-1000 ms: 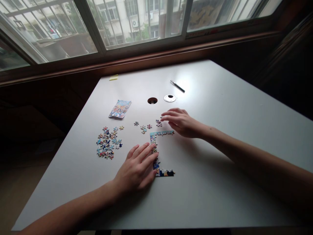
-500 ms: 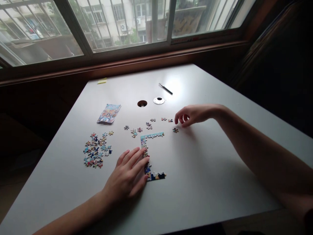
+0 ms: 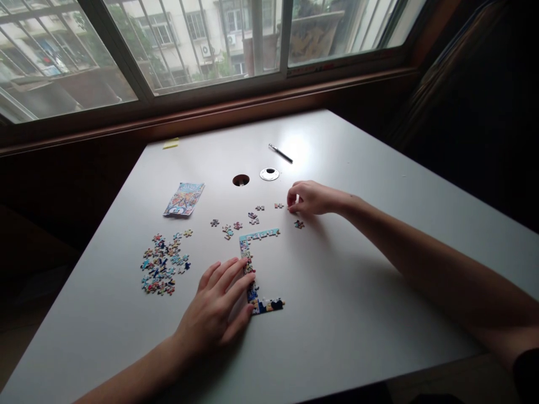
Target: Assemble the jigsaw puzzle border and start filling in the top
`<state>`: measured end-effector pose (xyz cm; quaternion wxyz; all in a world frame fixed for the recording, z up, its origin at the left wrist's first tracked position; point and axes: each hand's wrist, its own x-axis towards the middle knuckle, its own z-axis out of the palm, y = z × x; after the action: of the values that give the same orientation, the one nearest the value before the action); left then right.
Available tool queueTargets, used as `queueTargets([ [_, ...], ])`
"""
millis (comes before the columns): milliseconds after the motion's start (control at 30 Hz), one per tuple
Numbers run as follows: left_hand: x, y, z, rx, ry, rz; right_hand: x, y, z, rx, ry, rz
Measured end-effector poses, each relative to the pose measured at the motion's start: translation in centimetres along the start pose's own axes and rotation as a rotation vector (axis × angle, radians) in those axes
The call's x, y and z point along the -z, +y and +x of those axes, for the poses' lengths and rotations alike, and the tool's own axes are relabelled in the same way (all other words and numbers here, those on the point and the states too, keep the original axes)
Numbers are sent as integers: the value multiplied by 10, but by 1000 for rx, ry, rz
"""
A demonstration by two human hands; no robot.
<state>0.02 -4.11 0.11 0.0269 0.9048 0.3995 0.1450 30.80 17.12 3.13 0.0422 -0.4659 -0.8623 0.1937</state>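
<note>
A partly joined jigsaw puzzle (image 3: 275,304) forms a bracket shape on the table, with a light blue top strip and a dark lower strip. My left hand (image 3: 219,303) lies over its left side, fingers outstretched and fingertips touching the joined pieces. Further right, my right hand (image 3: 314,197) has thumb and forefinger pinched at the tabletop on a puzzle piece, which the fingers almost fully cover. Just left of it is a loose puzzle piece (image 3: 278,206), and another dark piece (image 3: 298,224) sits below the hand. Several more loose pieces (image 3: 238,225) lie above the joined strip.
A pile of puzzle pieces (image 3: 162,264) spreads over the left of the white table (image 3: 357,314). Behind it lies a printed packet (image 3: 184,199). Toward the window are a pen (image 3: 281,153), a round hole (image 3: 241,180), a metal cover (image 3: 269,174) and a yellow slip (image 3: 170,143).
My right hand has moved left and slightly down, closing finger and thumb on a loose puzzle piece. My left hand stays on the joined strip. The whole view has shifted a little.
</note>
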Motion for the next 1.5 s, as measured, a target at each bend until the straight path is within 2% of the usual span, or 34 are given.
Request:
queueTargets([
  [267,0,-1,0,-8,-10,-6,0,1,-2,-18,-11,78],
  [500,0,0,-1,7,-11,-27,2,6,-1,-48,-18,-38],
  [667,0,0,1,-3,15,-54,1,8,0,-52,-14,-33],
  [800,3,2,1,-69,53,-105,18,-11,-10,16,-13,20],
  [900,5,4,0,-164,35,-151,24,-40,-28,82,-57,255],
  [967,6,5,0,-230,-5,-158,11,-60,-46,156,-92,510],
  [1033,6,6,0,-266,-38,-155,-13,-75,-67,207,-74,648],
  [1133,6,7,0,-291,-82,-149,-51,-85,-95,317,-30,664],
  [1200,7,7,1,-304,-116,-140,-66,-85,-107,434,-29,630],
  [1300,9,8,3,-306,-163,-136,-71,-83,-114,519,-76,602],
  [1500,10,9,4,-293,-178,-135,-71,-83,-115,584,-28,583],
])
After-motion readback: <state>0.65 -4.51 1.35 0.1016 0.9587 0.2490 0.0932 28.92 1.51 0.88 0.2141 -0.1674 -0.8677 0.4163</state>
